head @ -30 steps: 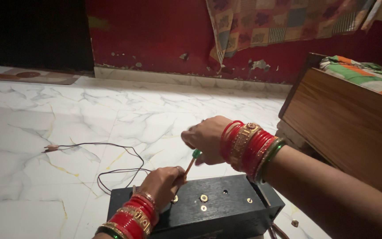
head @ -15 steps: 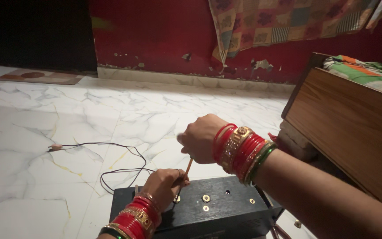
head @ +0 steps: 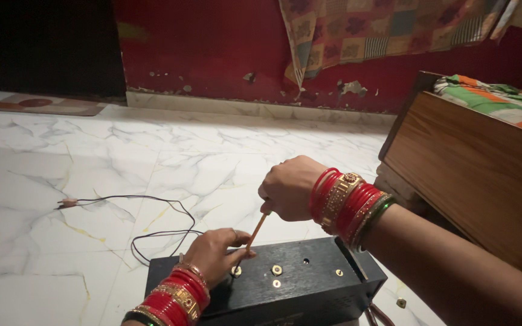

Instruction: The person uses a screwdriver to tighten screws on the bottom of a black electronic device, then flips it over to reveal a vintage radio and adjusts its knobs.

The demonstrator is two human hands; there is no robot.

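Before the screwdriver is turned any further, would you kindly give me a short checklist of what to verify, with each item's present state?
1. Right hand closed around the screwdriver handle: ok.
2. Screwdriver tip seated on the brass screw by the left hand: cannot tell, the fingers hide the tip.
3. Left hand steadying the black box at its top: ok.
4. Shaft upright over the screw: not ok, it leans towards the right hand.
5. Black wire lying clear of both hands on the marble floor: ok.
6. Wire's far end disconnected: cannot tell.
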